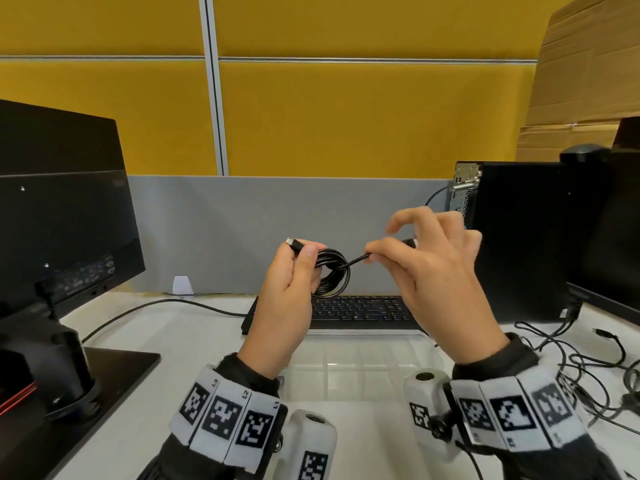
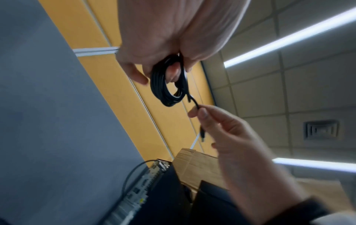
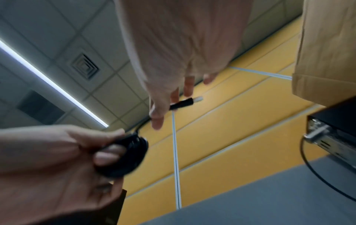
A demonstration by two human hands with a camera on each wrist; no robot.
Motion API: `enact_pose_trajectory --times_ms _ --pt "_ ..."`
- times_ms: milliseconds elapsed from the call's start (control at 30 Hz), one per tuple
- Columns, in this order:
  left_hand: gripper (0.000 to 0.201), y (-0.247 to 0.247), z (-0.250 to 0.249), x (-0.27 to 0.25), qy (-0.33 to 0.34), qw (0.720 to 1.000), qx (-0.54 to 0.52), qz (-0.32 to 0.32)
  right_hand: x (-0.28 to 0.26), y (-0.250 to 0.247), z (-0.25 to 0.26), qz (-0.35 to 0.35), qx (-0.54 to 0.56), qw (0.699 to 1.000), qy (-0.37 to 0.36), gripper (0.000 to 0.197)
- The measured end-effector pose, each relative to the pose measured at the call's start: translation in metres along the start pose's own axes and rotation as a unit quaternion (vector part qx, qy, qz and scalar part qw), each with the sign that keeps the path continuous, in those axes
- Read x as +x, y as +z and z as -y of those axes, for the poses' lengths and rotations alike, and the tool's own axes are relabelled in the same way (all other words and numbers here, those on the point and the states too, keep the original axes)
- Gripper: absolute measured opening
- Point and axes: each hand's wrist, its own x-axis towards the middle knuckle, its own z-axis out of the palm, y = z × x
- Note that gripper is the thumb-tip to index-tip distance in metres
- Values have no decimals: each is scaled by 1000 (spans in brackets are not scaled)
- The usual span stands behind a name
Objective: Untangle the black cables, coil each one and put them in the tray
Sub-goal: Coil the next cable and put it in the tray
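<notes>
Coiled black cable [image 1: 332, 271] is up in the air over the keyboard [image 1: 360, 308], mid-scene, a small tight round bundle of several turns. Left hand [image 1: 289, 292] has its fingers curled round the coil, thumb on top, one metal-tipped plug [image 1: 292, 243] sticking out to the left past the thumb. Right hand [image 1: 440, 268] pinches the free tail just right of the coil with thumb and forefinger, other fingers lifted and spread; the second plug [image 1: 410, 242] pokes out behind the pinch. Looks like the tail wrap or tuck is under way; coil not in the tray yet.

Risks:
- Tail is short. If the pinch slips, it probably springs back and the outer turns loosen.
- Left grip covers only one side of the coil; ease it before the tail is locked and the turns could fan out.
- Tray [image 1: 363, 367] sits near, below the hands, against the near edge of the keyboard. It is clear plastic with dividers and easy to misjudge.
- More loose black cables [image 1: 588, 368] lie tangled on the table at right; a dangling tail could snag them.

Materials: cable jacket smooth, slightly glossy, thin and springy-looking. Plugs have moulded black bodies with silver tips. Table [image 1: 156, 403] is plain white and flat.
</notes>
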Motion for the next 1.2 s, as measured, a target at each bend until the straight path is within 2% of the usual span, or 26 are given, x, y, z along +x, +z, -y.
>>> enact_pose_trajectory --times_ms 33,100,233,400,600,733,933,1067,1200 --pt "25 1 -2 0 -15 999 -30 1 -1 4 -2 -19 17 1000 6 20" --pt "27 5 -5 -2 -38 995 -92 10 -1 12 -4 -36 124 991 38 24" --pt "27 12 -6 -6 -54 984 -167 25 -3 22 5 -37 309 937 160 18" --pt "30 13 -2 -7 -59 979 -193 33 1 21 22 -6 551 782 291 21" --pt "40 11 0 -6 -82 972 -216 39 -2 23 26 36 659 666 347 20" --pt "39 14 2 -7 -87 973 -214 28 -3 27 30 51 715 580 386 23" --pt "36 17 7 -7 -80 979 -188 17 -5 27 29 67 735 542 401 29" --pt "34 16 10 -6 -67 983 -173 -9 -6 31 33 118 712 561 405 31" --pt "34 15 10 -8 -59 986 -157 -24 -5 26 30 116 714 557 408 20"
